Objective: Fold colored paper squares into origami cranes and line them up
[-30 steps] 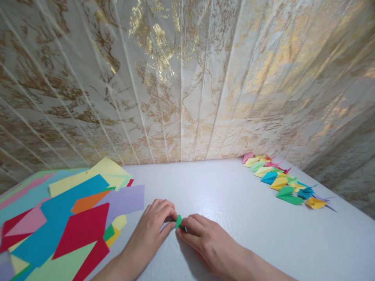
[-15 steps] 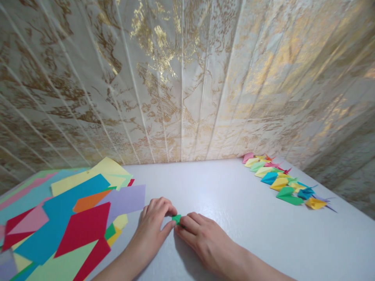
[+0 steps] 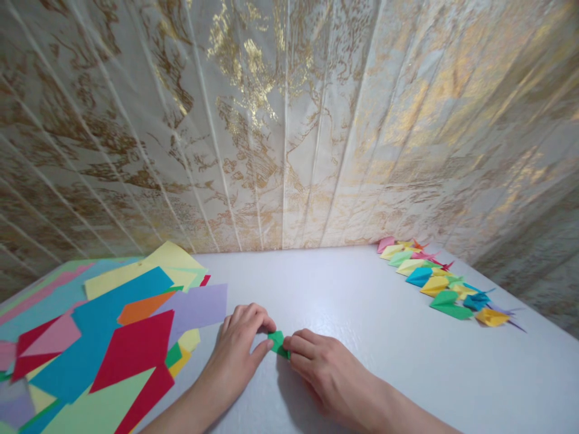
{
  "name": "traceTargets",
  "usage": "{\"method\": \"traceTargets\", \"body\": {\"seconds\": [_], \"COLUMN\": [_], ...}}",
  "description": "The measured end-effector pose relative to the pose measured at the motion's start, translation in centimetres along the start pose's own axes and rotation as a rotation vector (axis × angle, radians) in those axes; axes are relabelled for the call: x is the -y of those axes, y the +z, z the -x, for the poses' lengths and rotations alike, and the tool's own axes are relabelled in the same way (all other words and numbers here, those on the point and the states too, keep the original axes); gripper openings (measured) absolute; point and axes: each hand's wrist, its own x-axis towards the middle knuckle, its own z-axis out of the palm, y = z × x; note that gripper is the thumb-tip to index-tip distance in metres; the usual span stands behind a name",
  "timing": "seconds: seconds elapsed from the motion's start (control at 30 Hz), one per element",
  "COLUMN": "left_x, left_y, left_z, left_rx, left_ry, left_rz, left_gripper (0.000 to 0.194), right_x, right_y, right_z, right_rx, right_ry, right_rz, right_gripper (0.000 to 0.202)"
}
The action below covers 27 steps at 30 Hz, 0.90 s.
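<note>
A small folded piece of green paper (image 3: 278,344) lies on the white table (image 3: 289,277) between my hands. My left hand (image 3: 246,337) holds its left side, with the index finger at the upper corner and the thumb just below. The fingers of my right hand (image 3: 321,364) are bent together and grip its right end. Part of the paper's right edge is hidden under those fingers.
Loose coloured sheets, among them a red one (image 3: 136,349), a blue one (image 3: 97,331) and a lilac one (image 3: 199,307), overlap at the left. Folded paper figures (image 3: 447,304) form rows at the right. A patterned curtain (image 3: 280,150) hangs behind the table.
My right hand has shifted slightly right, and more of the green paper shows between my hands. The whole view has moved a little, with the sheets and figures appearing further right.
</note>
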Motion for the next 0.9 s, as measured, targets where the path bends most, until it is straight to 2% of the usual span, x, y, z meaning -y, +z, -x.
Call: {"method": "traceTargets", "body": {"seconds": [0.13, 0.23, 0.43, 0.67, 0.9], "left_x": [0.2, 0.3, 0.1, -0.1, -0.1], "left_y": [0.2, 0.4, 0.0, -0.4, -1.1], "left_z": [0.1, 0.0, 0.1, 0.2, 0.0], "left_rx": [-0.012, -0.025, -0.019, -0.002, 0.065], "left_ry": [0.023, 0.035, 0.06, 0.074, 0.078], "left_rz": [-0.001, 0.0, -0.018, -0.042, -0.072], "left_gripper": [0.014, 0.016, 0.016, 0.018, 0.035], "right_x": [-0.6, -0.6, -0.4, -0.7, -0.7], "right_y": [-0.3, -0.5, 0.1, 0.1, 0.0], "right_z": [0.2, 0.2, 0.0, 0.3, 0.1], "right_rx": [-0.106, -0.095, -0.083, -0.126, -0.115], "right_ry": [-0.034, -0.045, -0.035, -0.019, -0.016], "right_rz": [-0.138, -0.162, -0.058, -0.138, -0.127], "right_gripper": [0.027, 0.039, 0.023, 0.025, 0.025]}}
